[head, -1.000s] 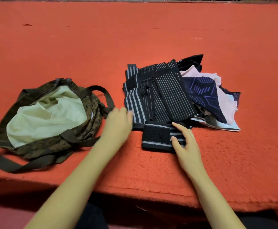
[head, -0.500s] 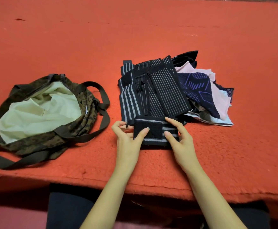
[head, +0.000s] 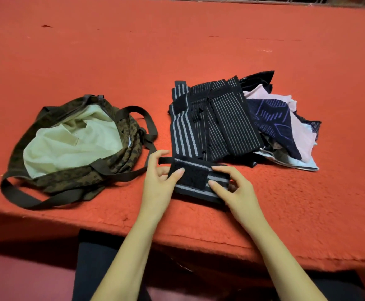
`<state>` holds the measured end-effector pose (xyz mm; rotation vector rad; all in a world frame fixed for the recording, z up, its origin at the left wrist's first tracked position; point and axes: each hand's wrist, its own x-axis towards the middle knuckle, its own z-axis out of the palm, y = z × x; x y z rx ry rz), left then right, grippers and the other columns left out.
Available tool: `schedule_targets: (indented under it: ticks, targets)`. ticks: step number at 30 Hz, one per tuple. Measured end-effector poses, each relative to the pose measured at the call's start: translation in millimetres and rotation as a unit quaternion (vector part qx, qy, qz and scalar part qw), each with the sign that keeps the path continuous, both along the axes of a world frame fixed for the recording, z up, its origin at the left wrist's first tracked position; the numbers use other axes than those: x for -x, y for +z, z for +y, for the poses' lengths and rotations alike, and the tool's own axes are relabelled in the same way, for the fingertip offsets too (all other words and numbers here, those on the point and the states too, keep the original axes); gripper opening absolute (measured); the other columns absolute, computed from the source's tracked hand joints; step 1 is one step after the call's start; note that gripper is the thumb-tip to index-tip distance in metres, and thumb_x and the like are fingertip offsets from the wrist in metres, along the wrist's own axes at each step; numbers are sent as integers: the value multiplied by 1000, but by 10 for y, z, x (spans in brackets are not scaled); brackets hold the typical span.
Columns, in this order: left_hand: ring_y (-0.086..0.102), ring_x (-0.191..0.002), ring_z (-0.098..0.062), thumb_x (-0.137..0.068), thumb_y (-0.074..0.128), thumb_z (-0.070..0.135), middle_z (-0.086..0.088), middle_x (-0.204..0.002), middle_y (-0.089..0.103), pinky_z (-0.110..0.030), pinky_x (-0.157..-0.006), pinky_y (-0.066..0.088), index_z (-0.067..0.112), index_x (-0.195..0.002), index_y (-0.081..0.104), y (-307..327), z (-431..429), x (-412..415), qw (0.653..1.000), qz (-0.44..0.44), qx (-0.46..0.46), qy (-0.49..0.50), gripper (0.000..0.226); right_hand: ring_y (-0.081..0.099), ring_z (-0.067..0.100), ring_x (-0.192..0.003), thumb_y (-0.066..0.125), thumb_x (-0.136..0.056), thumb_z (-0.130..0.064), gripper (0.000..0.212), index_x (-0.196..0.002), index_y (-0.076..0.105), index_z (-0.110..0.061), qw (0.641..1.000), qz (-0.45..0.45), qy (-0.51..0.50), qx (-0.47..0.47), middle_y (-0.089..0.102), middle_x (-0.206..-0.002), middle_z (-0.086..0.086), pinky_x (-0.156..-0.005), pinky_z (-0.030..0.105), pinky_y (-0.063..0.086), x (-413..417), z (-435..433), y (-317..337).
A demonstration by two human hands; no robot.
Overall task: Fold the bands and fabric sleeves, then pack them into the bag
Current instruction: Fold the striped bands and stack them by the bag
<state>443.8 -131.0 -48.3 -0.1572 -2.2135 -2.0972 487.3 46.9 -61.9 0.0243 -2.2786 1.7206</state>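
**A:** The band (head: 199, 181) is folded into a short, thick packet. It sits on the table (head: 177, 40) close to the near edge, with both hands on it.

**B:** The left hand (head: 157, 183) has its thumb down on the black fuzzy patch. Its fingers curl round behind the left end, so that's a pinch.

**A:** Same on the other side. The right hand (head: 233, 190) has its forefinger along the top edge and its thumb on the grey stripe, pinching the right end.

**B:** Is the band lifted or flat?

**A:** I cannot tell. The near edge looks to be on the cloth.

**B:** Just behind it is the stack (head: 212, 122), dark striped bands lying flat and overlapping. Its near edge is right against the packet.

**A:** To the right, the sleeves (head: 285, 127) lie in a loose heap of pink, navy-patterned, black mesh and pale blue. They're partly tucked under the stack.

**B:** The bag (head: 73, 144) is off to the left, camouflage outside and pale green inside. Its mouth is wide open and its brown straps are sprawled on the table, with one running close to the left hand.
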Motion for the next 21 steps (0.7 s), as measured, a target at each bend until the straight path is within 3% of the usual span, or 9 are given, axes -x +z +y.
schedule_targets:
  ticks: [3,6,9,12,15,21]
  targets:
    - [67,-71,-18,-82,69,8,-10,-80,65,-41,-77,53,41,-90,47,19,-364,-34,997,-6,73,34,41,60,-6,-94,72,-81,-9,25,-100,65,-25,998,-27,51,-23,66,-100,-22,-83,9,40,35,-268,20]
    - [60,-70,-4,-84,68,21,1,-78,61,-21,-76,46,37,-91,47,59,-691,-103,983,-1,173,54,28,60,-6,-93,71,-82,-15,18,-97,66,-25,995,-39,88,-39,67,-97,-20,-83,9,40,99,-544,66]
    - [56,-73,-10,-84,68,29,-1,-80,59,-24,-76,42,32,-95,50,86,-958,-132,969,-12,242,51,22,61,-2,-86,67,-85,-25,16,-101,66,-29,988,-52,115,-88,66,-95,-20,-82,17,44,133,-690,76]
    - [59,-83,-12,-83,69,31,0,-89,60,-22,-81,43,33,-97,51,59,-1115,-119,965,-28,258,39,23,51,-5,-75,56,-84,-42,31,-115,59,-38,964,-42,158,-210,57,-86,-35,-83,32,42,121,-707,32]
    - [60,-83,-12,-81,72,27,0,-90,62,-11,-77,41,28,-99,54,18,-1142,-109,962,-13,265,60,26,45,-7,-78,53,-86,-44,39,-124,53,-38,958,-23,163,-233,54,-87,-28,-85,39,43,125,-684,-19]
    - [54,-72,-9,-81,73,24,0,-88,60,-9,-69,36,20,-103,60,-91,-1073,-154,938,34,324,119,26,44,-2,-78,52,-90,-46,42,-130,50,-36,951,-7,152,-270,44,-78,-19,-83,31,37,123,-688,-62]
